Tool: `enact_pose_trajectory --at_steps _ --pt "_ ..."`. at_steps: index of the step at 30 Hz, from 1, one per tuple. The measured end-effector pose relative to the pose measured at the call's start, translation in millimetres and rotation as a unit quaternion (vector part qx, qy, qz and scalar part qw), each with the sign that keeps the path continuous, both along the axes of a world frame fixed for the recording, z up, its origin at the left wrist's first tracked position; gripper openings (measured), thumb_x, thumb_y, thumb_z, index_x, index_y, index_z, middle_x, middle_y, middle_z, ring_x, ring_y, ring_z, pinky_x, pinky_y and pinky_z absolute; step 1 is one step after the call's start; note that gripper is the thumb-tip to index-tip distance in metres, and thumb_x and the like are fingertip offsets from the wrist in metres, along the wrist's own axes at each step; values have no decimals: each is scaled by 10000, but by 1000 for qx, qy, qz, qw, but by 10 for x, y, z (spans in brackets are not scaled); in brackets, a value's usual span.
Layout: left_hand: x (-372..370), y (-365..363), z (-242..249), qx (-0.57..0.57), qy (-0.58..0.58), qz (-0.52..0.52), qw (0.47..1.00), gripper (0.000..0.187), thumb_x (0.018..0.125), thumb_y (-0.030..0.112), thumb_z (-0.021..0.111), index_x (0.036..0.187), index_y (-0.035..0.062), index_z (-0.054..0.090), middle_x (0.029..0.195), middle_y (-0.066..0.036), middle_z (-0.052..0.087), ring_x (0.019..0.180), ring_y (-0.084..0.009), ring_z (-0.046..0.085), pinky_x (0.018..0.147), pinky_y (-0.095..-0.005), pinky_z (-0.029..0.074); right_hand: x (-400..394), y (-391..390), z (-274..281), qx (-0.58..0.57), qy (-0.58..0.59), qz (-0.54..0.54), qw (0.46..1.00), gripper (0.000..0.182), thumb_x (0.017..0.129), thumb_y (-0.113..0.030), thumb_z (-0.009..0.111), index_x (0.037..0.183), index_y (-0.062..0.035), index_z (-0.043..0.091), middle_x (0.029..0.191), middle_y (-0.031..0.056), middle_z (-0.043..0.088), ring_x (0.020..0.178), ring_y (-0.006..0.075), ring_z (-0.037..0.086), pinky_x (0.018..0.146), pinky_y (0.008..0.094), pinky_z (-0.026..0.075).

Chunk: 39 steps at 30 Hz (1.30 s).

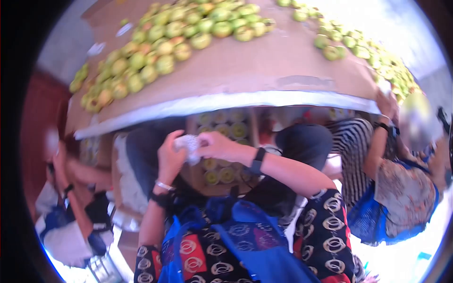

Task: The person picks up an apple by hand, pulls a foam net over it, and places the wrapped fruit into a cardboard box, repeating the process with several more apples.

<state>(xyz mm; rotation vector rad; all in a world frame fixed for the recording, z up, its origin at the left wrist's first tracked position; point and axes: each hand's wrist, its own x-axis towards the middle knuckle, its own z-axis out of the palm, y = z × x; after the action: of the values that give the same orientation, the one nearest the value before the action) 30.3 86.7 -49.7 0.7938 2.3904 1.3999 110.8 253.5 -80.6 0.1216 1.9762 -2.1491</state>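
A white foam fruit net (189,147) is held up in front of me, over my lap. My left hand (169,158) grips its left side with curled fingers. From the right, my right hand (218,145) pinches the other edge of it. Whether a fruit is inside the net cannot be made out. Below and behind my hands, between my knees, a cardboard box (256,129) contains several yellow-green fruits (227,175), which look set in pale nets or cups.
A cardboard-covered table (264,66) with a white front edge spans ahead, bearing a large pile of green-yellow fruits (165,47) and another pile (358,47) at right. Co-workers sit close on both sides: a patterned top (406,193) at right, an arm (78,207) at left.
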Motion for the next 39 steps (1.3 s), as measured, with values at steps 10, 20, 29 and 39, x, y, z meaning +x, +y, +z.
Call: enact_pose_trajectory --at_steps 10,20,29,39 --pt "111 90 -257 44 -261 -102 959 304 717 15 572 1016 18 515 910 -48 587 795 -146 572 742 -296 482 16 53 -17 390 178 -178 886 162 728 -84 586 829 -15 478 717 178 569 709 365 589 604 427 469" --pt "-58 34 -639 116 -220 -19 968 126 832 43 566 946 11 523 866 -25 571 770 -108 535 689 -254 444 -25 44 -70 287 185 -180 923 177 729 -53 558 872 -21 460 758 197 557 749 388 568 647 462 456" --pt "12 126 -523 35 49 98 993 73 866 55 466 874 21 402 734 -54 412 635 -171 431 567 -308 394 -5 -327 37 282 104 -263 917 264 779 -170 603 954 -32 463 826 198 594 796 390 589 679 454 474" --pt "-4 90 -460 255 -169 73 949 107 852 22 463 933 80 424 780 6 466 592 -40 432 487 -158 345 -205 -323 -350 -15 33 -244 969 397 787 -175 635 1106 -1 473 946 110 590 811 154 582 649 299 482"
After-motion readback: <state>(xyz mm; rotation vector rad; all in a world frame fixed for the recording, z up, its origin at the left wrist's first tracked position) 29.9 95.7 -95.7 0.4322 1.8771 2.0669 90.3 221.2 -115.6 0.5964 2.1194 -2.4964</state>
